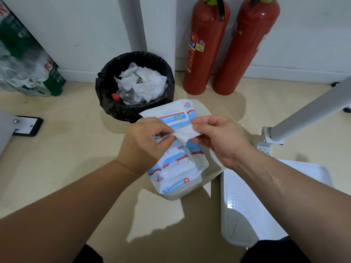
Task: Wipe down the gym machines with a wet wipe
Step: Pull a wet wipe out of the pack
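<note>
- The left hand pinches one end of a white wet wipe between thumb and curled fingers. The right hand pinches the other end the same way, so the wipe is stretched between them in the middle of the view.
- Just beneath the hands lie two blue, white and red wipe packs. The far pack sits at 12 o'clock from the wipe. The near pack sits at 6 o'clock, flap side up (whether the wipe's hanging tail reaches into a pack cannot be told behind the fingers).
- Both packs rest on a pale beige stand, whose bare edge shows at 4 o'clock.
- At 11 o'clock stands a bin lined with a black bag. It holds crumpled used wipes and a clear bottle with a red cap.
- At 1 o'clock two red fire extinguishers stand side by side against the white wall.
- At 10 o'clock a wrapped bundle of water bottles with green labels sits by the wall.
- At 9 o'clock a black foot plate with bolts lies on the floor.
- At 3 o'clock a grey metal bar slants down to a white bracket.
- At 5 o'clock a white perforated tray sits just beside the stand.
</note>
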### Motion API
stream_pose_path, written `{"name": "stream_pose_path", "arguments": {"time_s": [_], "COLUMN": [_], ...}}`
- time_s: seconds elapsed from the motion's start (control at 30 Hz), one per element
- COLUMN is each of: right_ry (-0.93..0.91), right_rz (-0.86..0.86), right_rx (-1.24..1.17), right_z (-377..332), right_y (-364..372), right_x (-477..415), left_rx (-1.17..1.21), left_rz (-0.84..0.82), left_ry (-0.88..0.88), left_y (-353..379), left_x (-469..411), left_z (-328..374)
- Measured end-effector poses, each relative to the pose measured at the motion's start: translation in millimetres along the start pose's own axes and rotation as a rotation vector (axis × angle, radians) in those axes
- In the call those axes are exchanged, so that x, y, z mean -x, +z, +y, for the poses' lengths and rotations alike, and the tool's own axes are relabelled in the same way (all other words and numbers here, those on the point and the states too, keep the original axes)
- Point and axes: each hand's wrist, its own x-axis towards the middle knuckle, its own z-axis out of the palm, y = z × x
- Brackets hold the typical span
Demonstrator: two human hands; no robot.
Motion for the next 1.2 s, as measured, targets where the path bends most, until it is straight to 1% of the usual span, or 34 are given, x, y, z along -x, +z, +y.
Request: {"name": "stream_pose_path", "arguments": {"time_s": [0.07, 0.1, 0.17, 0.2, 0.27, 0.37, 0.43, 0.5, 0.53, 0.6, 0.67, 0.7, 0.73, 0.8, 0.83, 0.87, 0.93, 1.0, 1.03, 1.1, 1.2], "right_ry": [-0.014, -0.045, -0.126, -0.158, -0.194, -0.234, -0.207, -0.121, -0.079, -0.022, -0.002, -0.033, -0.105, -0.267, -0.327, -0.346, -0.307, -0.259, -0.252, -0.274, -0.259], "right_rz": [-0.089, -0.117, -0.137, -0.142, -0.155, -0.146, -0.078, -0.018, -0.015, -0.065, -0.136, -0.141, -0.089, 0.149, 0.234, 0.243, 0.14, 0.049, 0.032, 0.046, 0.072], "right_rx": [0.1, 0.202, 0.422, 0.492, 0.558, 0.605, 0.591, 0.538, 0.512, 0.402, 0.25, 0.228, 0.286, 0.508, 0.558, 0.529, 0.446, 0.461, 0.461, 0.418, 0.276], "right_z": [-0.4, 0.5, 1.1, 0.1, -3.0, -6.1, -4.6, -0.2, 1.1, 2.1, -1.5, -4.0, -5.6, -5.5, -5.1, -3.7, 0.7, 3.2, 4.5, 6.3, 4.7], "right_y": [-6.0, -9.0, -12.6, -12.5, -11.8, -14.5, -17.4, -20.6, -19.5, -13.5, -5.5, -2.1, 0.1, 4.8, 8.3, 12.3, 19.8, 23.4, 23.1, 20.4, 15.3], "right_x": [0.2, -0.2, -1.0, -1.0, -0.2, -0.4, -2.4, -6.1, -5.9, -3.5, 2.4, 4.7, 6.5, 8.1, 9.6, 11.1, 16.1, 17.8, 16.8, 11.3, 7.2], "left_rx": [0.032, 0.065, 0.176, 0.241, 0.357, 0.432, 0.481, 0.52, 0.53, 0.568, 0.661, 0.704, 0.732, 0.78, 0.81, 0.845, 0.924, 0.985, 1.001, 1.009, 0.989], "left_rz": [-0.028, -0.039, -0.083, -0.103, -0.105, -0.115, -0.096, -0.079, -0.088, -0.085, -0.054, -0.04, -0.032, -0.016, -0.004, -0.002, -0.024, -0.06, -0.073, -0.073, -0.043], "left_ry": [-0.04, -0.096, -0.296, -0.407, -0.589, -0.732, -0.771, -0.778, -0.777, -0.79, -0.822, -0.834, -0.833, -0.817, -0.816, -0.817, -0.821, -0.822, -0.825, -0.844, -0.852], "left_y": [-5.7, -9.0, -13.1, -13.7, -12.7, -15.5, -21.2, -25.0, -25.1, -22.9, -21.6, -21.8, -22.2, -22.7, -22.1, -20.8, -18.9, -16.8, -15.6, -14.4, -13.1], "left_x": [-2.9, -4.6, -7.1, -8.4, -11.3, -15.3, -16.8, -16.7, -16.3, -16.6, -19.0, -20.6, -22.0, -24.0, -24.6, -25.0, -25.3, -24.7, -23.9, -22.5, -21.7], "left_z": [-2.1, -2.1, 0.5, 3.0, 7.3, 6.2, -0.2, -5.5, -5.4, -1.4, 5.1, 8.4, 11.7, 19.4, 23.5, 27.5, 34.6, 39.5, 40.5, 40.7, 37.3]}}
